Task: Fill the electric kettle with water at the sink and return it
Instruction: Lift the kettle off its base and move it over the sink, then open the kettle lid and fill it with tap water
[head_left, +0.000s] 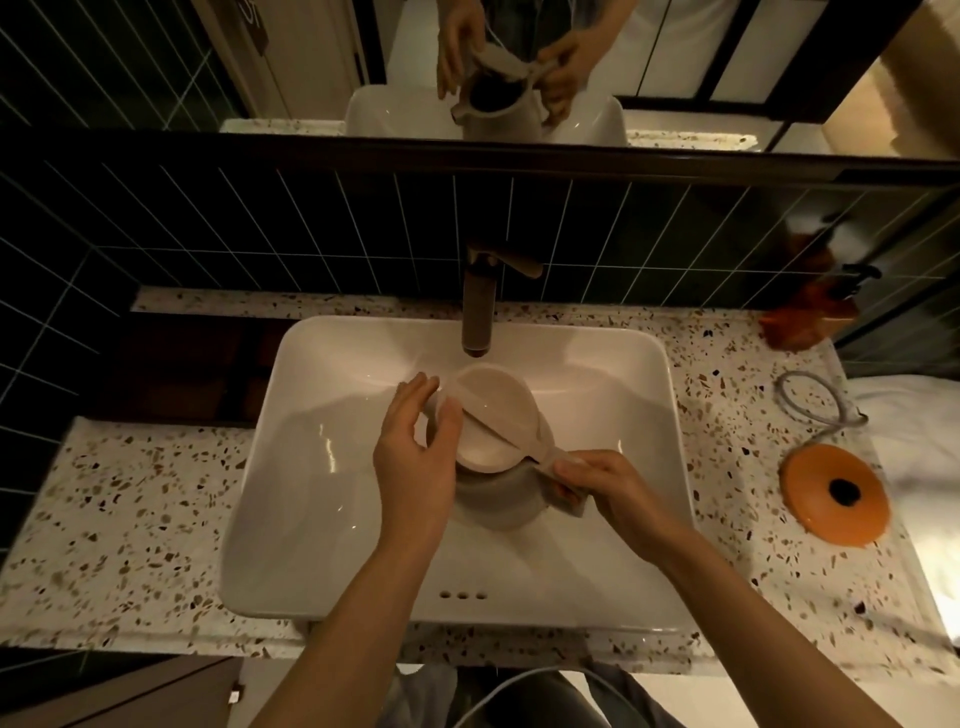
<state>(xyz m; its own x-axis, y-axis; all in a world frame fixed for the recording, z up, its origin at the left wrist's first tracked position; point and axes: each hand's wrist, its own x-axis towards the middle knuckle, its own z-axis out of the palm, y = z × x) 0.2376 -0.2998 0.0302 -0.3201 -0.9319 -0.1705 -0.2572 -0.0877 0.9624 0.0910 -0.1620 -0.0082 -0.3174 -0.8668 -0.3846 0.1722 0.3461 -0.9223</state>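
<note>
- Two hands on kettle (493, 488), held inside sink (322, 364), below faucet (477, 306).
- Right hand (618, 493) closed round handle.
- Left hand (415, 457) open, fingers against raised lid (488, 421).
- Orange base (836, 493) on counter, right of sink.

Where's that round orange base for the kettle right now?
The orange kettle base lies flat on the speckled countertop, right of the white sink, with its grey cord looping just behind it.
</note>
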